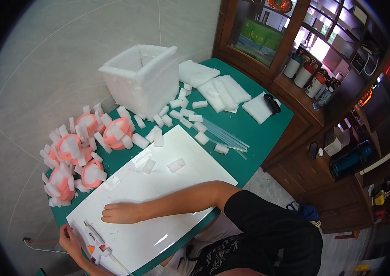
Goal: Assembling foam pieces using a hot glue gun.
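Observation:
My right hand [122, 213] rests on the white board [176, 193], fingers curled down and together; anything under them is hidden. At the board's near left corner, my left hand [68, 240] has its fingers bent and drawn together, and I cannot make out anything in them. Between the board's left edge and my right hand lies a white glue gun [94, 233] with a pale cord. A small orange piece [91, 249] is beside it. Two white foam blocks [176, 165] sit farther up the board.
A white foam box [142, 87] stands at the back of the green table [268, 133]. Salmon-pink rounded pieces with foam strips [68, 149] are heaped at left. Clear glue sticks [226, 135], loose foam blocks and foam sheets [225, 92] lie behind the board. A wooden cabinet [291, 110] borders the right.

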The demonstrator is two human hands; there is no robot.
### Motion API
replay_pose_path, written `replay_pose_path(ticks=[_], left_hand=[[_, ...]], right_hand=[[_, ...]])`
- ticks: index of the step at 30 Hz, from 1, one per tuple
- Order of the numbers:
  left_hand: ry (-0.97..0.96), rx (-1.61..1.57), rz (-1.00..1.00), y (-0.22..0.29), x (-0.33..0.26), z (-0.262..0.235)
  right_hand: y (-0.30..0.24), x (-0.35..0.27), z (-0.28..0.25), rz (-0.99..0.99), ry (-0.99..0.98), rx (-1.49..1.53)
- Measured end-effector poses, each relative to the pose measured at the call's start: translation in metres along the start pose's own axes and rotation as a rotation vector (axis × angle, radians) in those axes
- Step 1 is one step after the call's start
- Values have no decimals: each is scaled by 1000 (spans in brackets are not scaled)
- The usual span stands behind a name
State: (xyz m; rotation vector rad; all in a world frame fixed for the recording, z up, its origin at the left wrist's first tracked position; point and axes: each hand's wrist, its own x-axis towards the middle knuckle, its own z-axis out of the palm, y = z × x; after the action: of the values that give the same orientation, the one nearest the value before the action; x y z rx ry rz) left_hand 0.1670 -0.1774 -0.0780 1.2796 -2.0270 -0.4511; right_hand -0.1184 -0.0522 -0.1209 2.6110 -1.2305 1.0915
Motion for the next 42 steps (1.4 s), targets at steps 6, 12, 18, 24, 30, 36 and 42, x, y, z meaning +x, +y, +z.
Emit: replay_pose_path(ticks=[6, 12, 18, 24, 30, 36, 42], left_hand=[[-30, 32, -66, -3, 0, -2], [-10, 4, -13, -2, 0, -1], [-15, 15, -16, 2, -1, -2], [7, 16, 8, -5, -1, -2], [-2, 23, -12, -7, -2, -1], [-3, -20, -11, -3, -1, 1], [-29, -16, -42, -10, 1, 1]], right_hand=[[-1, 0, 3, -62, 30, -58], [-1, -1, -1, -24, -11, -2], [-5, -1, -8, 25, -77, -20], [-9, 3, -9, 19, 4, -63], [-8, 2, -8, 25, 80, -8], [-3, -1, -5, -34, -30, -43], [-4, 0, -7, -17, -69, 70]])
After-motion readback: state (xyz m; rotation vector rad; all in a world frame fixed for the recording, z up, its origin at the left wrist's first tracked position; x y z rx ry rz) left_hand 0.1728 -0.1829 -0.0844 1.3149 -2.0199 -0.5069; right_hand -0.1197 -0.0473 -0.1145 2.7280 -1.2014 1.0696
